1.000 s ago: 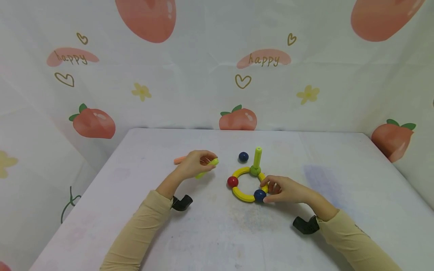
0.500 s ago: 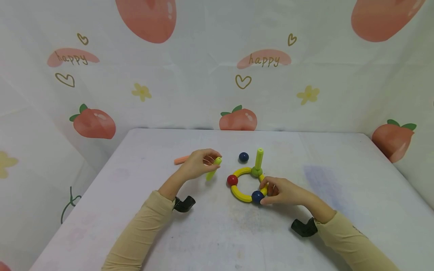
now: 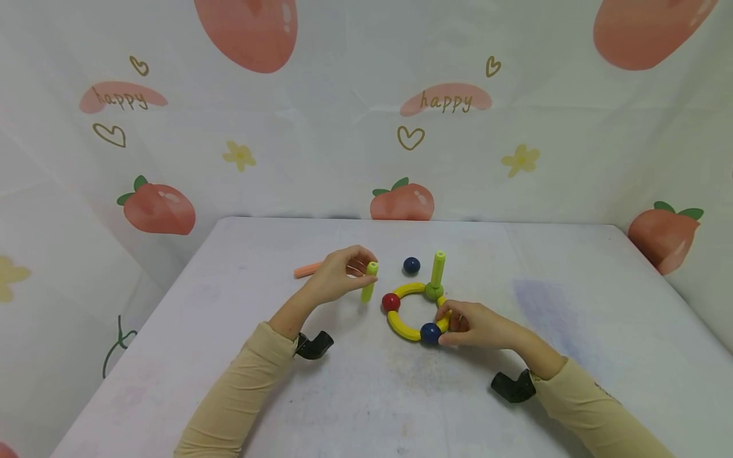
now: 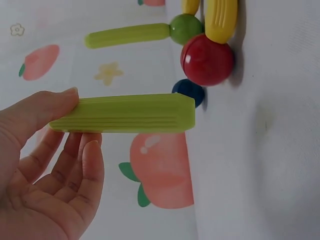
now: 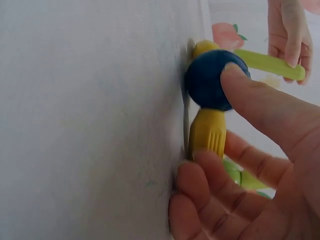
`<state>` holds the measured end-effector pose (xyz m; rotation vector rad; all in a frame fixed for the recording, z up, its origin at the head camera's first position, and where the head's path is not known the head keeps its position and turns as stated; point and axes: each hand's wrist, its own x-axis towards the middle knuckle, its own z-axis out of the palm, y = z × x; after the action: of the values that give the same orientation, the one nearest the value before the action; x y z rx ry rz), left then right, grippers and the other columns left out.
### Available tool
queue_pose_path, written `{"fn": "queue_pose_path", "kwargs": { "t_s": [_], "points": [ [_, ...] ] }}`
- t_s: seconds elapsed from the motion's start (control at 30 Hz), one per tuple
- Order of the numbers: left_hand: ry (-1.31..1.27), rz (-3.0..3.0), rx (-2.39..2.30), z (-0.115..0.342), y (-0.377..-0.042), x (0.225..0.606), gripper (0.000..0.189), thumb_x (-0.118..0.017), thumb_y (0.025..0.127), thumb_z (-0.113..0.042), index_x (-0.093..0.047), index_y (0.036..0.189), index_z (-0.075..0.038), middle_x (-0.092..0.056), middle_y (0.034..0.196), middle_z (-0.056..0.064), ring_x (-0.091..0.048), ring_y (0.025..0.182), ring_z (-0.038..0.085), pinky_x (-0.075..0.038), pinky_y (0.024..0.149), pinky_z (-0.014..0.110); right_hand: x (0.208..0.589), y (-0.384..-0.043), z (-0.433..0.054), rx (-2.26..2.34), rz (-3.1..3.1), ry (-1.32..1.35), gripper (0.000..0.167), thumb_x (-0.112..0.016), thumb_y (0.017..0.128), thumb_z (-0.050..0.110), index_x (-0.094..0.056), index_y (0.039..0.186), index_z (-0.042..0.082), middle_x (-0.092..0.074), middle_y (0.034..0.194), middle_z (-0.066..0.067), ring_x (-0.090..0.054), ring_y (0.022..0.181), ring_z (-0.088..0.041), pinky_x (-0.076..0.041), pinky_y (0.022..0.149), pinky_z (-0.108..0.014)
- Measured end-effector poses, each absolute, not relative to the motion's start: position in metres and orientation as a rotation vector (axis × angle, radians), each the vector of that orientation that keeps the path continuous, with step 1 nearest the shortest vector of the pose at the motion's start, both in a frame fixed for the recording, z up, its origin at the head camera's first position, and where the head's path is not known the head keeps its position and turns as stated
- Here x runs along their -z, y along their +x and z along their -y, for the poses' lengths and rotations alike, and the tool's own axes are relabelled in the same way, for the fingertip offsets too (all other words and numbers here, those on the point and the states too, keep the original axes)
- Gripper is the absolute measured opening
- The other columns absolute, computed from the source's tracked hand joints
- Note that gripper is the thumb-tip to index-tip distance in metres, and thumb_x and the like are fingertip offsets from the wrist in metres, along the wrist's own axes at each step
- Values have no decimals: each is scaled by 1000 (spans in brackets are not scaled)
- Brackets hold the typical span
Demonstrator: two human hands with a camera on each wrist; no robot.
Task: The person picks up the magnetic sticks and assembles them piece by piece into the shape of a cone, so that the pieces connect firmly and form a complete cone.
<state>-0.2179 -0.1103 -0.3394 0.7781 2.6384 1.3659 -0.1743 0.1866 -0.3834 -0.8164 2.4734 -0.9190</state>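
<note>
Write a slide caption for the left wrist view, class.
The left hand pinches a green stick near a red ball touching a yellow piece.

On the white, peach-printed cloth backdrop (image 3: 321, 127), brown lowercase "happy" appears on two pink brushstroke patches (image 3: 445, 98): one beyond the back left corner of the white tabletop (image 3: 355, 407), one above its back edge. Dark marks (image 3: 607, 392) on the beige right sleeve (image 3: 590, 407) are illegible.

The grooved rod (image 4: 125, 114) is bright lime, the upright rod (image 3: 438, 270) too. I see a red ball (image 3: 391, 302), a green ball (image 3: 434, 292), navy balls (image 3: 431, 334), grooved yellow bars (image 3: 403, 327), an orange stick (image 3: 307, 270) and beige sleeves (image 3: 243, 388). The white backdrop (image 3: 321, 152) wears coral peaches (image 3: 159, 210), yellow flowers (image 3: 520, 159), gold hearts (image 3: 410, 130).
</note>
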Motion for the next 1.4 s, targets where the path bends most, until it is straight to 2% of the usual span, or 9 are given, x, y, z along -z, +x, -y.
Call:
{"fn": "queue_pose_path", "kwargs": {
  "t_s": [0.3, 0.7, 1.4],
  "points": [
    [795, -2628, -1465, 107, -215, 336, 29, -71, 81, -9, -59, 107, -2, -64, 101, 14, -62, 94, 24, -53, 87, 35, 385, -174, -187, 959, -2468, -884, 29, -65, 87, 27, -55, 106, 8, -52, 74, 3, -43, 63, -3, -38, 56, -18],
    [771, -2609, -1511, 100, -214, 336, 29, -70, 82, -8, -59, 108, -2, -63, 103, 14, -62, 97, 24, -52, 89, 33, 383, -173, -179, 942, -2481, -821, 26, -67, 86, 27, -56, 101, 9, -49, 69, 4, -43, 61, -5, -37, 55, -18],
    [809, -2555, -1550, 89, -217, 344, 28, -69, 82, -7, -59, 108, -1, -64, 105, 15, -63, 100, 26, -51, 91, 34, 382, -167, -168, 909, -2513, -774, 30, -66, 85, 32, -56, 101, 8, -45, 65, 5, -41, 58, -4, -34, 53, -17]
  ]
}}
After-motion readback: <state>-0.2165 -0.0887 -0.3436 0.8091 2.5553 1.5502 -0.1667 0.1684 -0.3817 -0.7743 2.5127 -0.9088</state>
